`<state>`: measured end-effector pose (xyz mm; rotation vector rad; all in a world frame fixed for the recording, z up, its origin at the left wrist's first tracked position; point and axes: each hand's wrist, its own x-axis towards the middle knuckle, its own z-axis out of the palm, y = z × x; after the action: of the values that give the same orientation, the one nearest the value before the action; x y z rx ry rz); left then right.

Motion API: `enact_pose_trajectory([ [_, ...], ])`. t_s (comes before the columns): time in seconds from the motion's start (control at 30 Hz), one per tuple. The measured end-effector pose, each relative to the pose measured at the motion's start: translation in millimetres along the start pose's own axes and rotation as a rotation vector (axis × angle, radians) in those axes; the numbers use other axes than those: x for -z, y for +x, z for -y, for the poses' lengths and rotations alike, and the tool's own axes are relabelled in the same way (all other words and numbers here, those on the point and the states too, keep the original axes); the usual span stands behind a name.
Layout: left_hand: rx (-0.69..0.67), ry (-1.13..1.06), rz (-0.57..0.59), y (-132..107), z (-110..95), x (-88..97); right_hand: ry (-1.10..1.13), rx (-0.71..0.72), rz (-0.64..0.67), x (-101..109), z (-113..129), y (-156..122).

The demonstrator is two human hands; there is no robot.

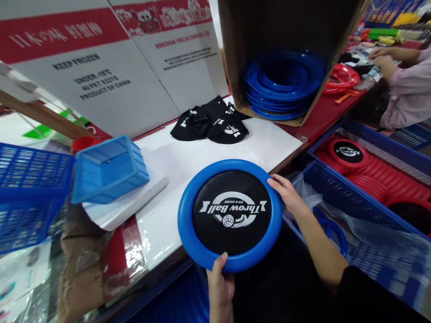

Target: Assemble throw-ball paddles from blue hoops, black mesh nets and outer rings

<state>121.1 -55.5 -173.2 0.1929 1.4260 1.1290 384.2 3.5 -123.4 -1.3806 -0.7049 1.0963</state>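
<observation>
A round throwing disc (232, 244) with a blue ring and a black mesh centre, printed "Throw Ball", is held at the table's front edge. My left hand (220, 285) grips its near rim, thumb on top and fingers underneath. On the right rim, my right hand (286, 193) holds it too, with part of its fingers hidden below. Black printed fabric pieces (212, 121) lie in a loose heap on the white tabletop beyond the disc. Stacked blue plastic rings (284, 85) sit in a cardboard box (232, 49) behind them.
A small light-blue tray (111, 166) stands left beside a blue mesh basket (33, 193). White printed cartons (111, 67) wall off the back. To the right, a blue crate (370, 188) holds red discs (348, 150). Another person's hands (384, 58) work at the far right.
</observation>
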Motion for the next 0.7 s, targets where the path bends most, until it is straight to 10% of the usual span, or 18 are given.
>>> enact_pose_trajectory([
  [0.37,-0.011,-0.038,-0.026,0.4,9.9,1.2,-0.768,0.483,0.086,-11.6,30.0,25.1],
  [0.7,-0.008,-0.206,-0.021,26.6,49.3,0.6,-0.528,0.58,0.51,-23.1,61.5,-5.2],
])
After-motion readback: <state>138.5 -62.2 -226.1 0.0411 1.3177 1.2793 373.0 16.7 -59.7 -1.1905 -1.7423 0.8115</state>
